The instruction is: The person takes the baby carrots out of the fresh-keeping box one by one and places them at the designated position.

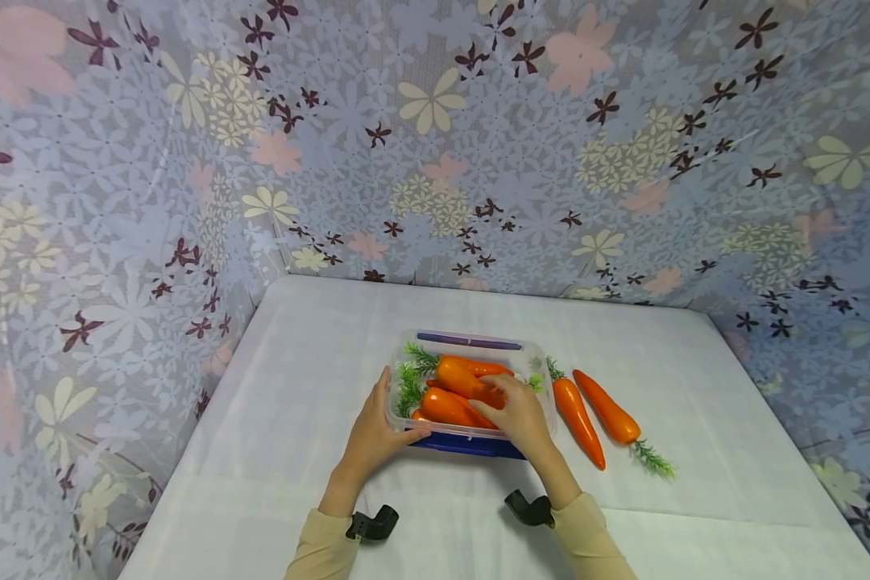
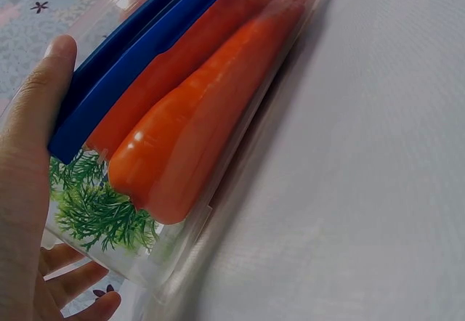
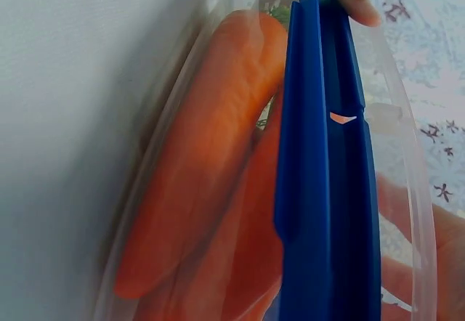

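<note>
Head | right hand (image 1: pixel 520 415) pinches carrot (image 1: pixel 457 375), pointing right (long axis slanting nearward) | left hand (image 1: pixel 374 428) grips box (image 1: pixel 464 445)

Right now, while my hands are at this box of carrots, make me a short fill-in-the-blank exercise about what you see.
1. Beside the box, the number of carrots lying outside it is ____.
2. The colour of the box's front latch is ____.
3. The person's ____ hand reaches inside the box.

Missing words: two; blue; right.
</note>
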{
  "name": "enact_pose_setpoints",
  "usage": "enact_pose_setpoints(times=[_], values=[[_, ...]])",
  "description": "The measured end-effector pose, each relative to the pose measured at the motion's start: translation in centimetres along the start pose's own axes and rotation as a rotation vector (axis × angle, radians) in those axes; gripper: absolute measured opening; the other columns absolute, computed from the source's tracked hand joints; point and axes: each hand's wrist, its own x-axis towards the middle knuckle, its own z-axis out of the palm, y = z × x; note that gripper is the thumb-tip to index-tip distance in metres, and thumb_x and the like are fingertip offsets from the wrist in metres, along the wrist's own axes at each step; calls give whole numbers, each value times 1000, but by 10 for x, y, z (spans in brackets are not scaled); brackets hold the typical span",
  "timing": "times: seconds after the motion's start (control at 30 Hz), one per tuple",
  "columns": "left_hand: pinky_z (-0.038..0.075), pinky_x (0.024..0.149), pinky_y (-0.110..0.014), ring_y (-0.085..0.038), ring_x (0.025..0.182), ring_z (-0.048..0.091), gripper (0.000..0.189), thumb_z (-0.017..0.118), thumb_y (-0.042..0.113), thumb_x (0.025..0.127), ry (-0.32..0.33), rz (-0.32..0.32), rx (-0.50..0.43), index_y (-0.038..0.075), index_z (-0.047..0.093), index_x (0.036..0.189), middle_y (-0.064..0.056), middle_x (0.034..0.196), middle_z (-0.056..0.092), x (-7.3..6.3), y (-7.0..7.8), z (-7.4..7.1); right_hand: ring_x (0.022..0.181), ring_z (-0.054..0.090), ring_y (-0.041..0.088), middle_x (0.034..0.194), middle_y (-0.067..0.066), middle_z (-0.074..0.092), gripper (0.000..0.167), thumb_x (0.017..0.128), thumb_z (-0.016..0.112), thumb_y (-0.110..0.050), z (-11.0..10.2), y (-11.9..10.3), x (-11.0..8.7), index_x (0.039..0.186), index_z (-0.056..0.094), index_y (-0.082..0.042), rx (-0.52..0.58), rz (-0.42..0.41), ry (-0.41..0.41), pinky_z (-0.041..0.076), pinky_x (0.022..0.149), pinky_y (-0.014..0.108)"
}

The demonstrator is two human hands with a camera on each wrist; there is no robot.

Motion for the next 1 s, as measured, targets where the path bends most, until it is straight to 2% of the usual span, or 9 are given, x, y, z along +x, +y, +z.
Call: enact_pose_setpoints(times=[0.27,0.4,0.53,0.67,0.8,1.0], values=[[28,115,-53,-34,144,27,120,78,58,67,0,3,13,18,7,155,-12,159,21,0,1,0,101,64,25,114,8,69,45,75,81,-29,-3,2,-1,113,68,-9,8,-25,-93,54,89,44],[28,115,-54,-34,144,27,120,79,58,67,2,-4,11,18,7,155,-12,159,21,0,0,0,107,63,26,117,8,68,46,75,81,-29,-3,3,-1,114,68,-8,38,-20,-150,51,94,46],[28,114,-55,-34,144,27,120,79,57,67,4,-3,6,18,7,155,-13,159,21,-1,-1,1,106,62,26,115,9,69,46,76,80,-29,-3,5,0,114,68,-7,62,8,-201,50,95,47],[27,114,-55,-35,144,26,120,79,57,67,6,-8,2,18,7,155,-13,159,21,-1,-1,1,96,63,22,107,7,70,43,76,80,-26,-4,5,2,112,68,-5,89,45,-246,53,89,43],[28,114,-55,-34,144,26,120,78,59,67,7,-10,3,19,7,155,-12,159,21,-1,-2,2,82,60,15,95,5,70,41,76,80,-23,-4,5,4,111,69,-4,118,73,-284,55,77,32],[28,114,-55,-34,144,27,120,78,59,67,18,7,-5,18,8,155,-12,159,21,-1,-1,2,73,58,11,91,8,69,40,77,79,-18,-6,7,7,110,67,0,173,44,-334,50,66,20]])
